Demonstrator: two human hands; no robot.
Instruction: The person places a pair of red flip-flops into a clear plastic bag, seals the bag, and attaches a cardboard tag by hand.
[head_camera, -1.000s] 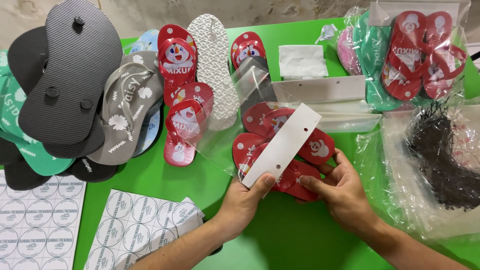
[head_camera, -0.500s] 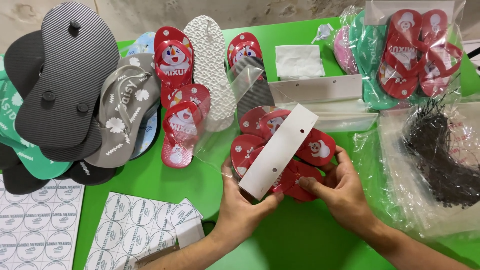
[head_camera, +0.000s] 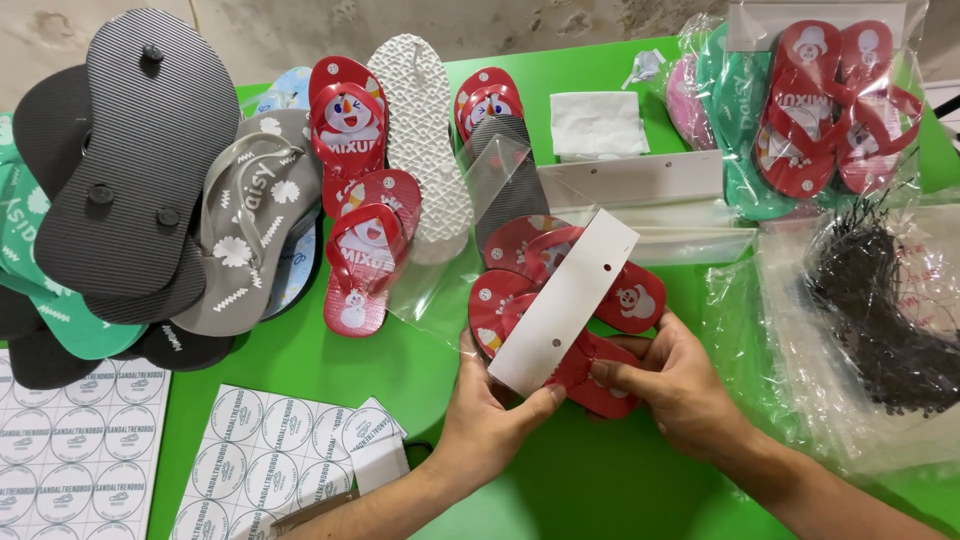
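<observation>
Both hands, left hand (head_camera: 490, 410) and right hand (head_camera: 672, 385), pinch a white card (head_camera: 565, 300) above the green table (head_camera: 330, 365).

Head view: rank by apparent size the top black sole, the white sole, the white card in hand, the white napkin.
1. black sole, though nearest the camera
2. white sole and white card, too alike to rank
3. white napkin

Green table (head_camera: 330, 365), perhaps plastered wall (head_camera: 300, 30)

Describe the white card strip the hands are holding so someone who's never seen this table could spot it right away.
On the green table, look near the front edge where the left hand and right hand meet. They hold a pair of small red sandals; across them lies the white card strip, tilted, unlike the flat one behind.
</observation>
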